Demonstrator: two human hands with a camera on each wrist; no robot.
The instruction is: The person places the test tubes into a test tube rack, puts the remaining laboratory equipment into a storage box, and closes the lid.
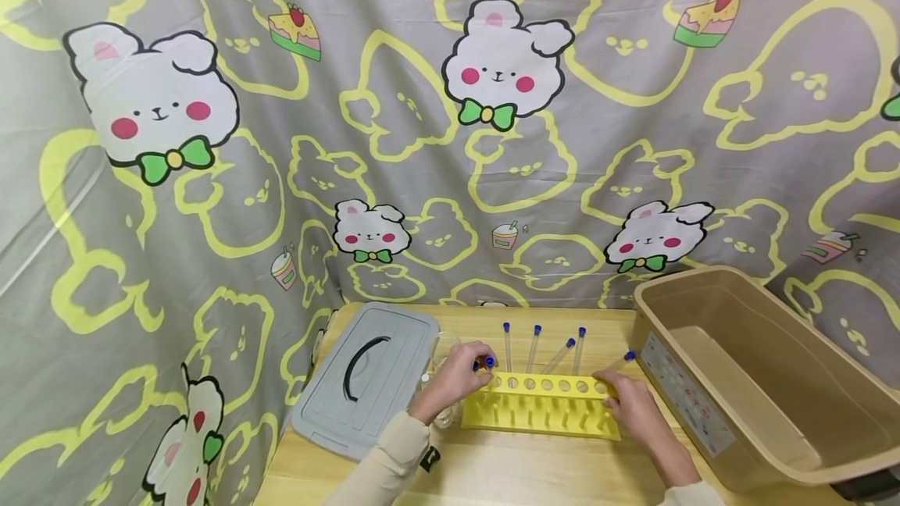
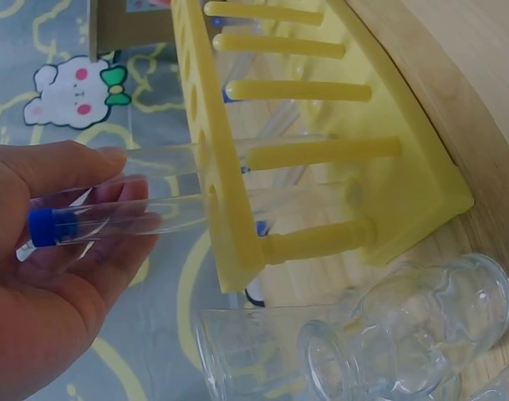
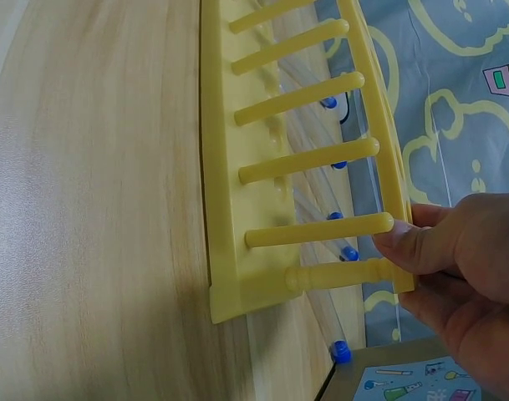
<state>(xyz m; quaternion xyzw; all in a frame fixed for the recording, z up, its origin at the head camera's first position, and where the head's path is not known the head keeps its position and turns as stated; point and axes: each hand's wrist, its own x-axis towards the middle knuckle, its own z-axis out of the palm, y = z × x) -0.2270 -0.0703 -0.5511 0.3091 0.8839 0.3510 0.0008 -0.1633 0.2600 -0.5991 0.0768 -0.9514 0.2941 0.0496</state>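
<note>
Grey curtain (image 1: pixel 422 178) printed with white cartoon bunnies and yellow outlines hangs behind a pale wooden counter (image 1: pixel 534 471), where a person in light sleeves works with both hands. Between the two grips stands a yellow test tube rack (image 1: pixel 541 426), upright, with a row of round holes along its top rail.

Left grip (image 1: pixel 457 372): thumb and fingertips nearly closed, pinching a clear tube (image 2: pixel 166 159) that passes down through the second hole from the rack's left end. Just beside those fingers, a blue-capped tube (image 2: pixel 89 220) sits in the end hole.

Right grip (image 1: pixel 630 402): thumb and fingers pinched on the right end of the top rail.

Beyond the rack, between the grips and the curtain, five loose tubes (image 1: pixel 534 350) with blue caps lie on the counter. Clear glassware (image 2: pixel 421 326) is near the left grip, on its outer side; farther left lies a grey lid (image 1: pixel 397 389) with a black handle (image 1: pixel 349 369). To the right of the right grip stands a tan bin (image 1: pixel 794 342).
</note>
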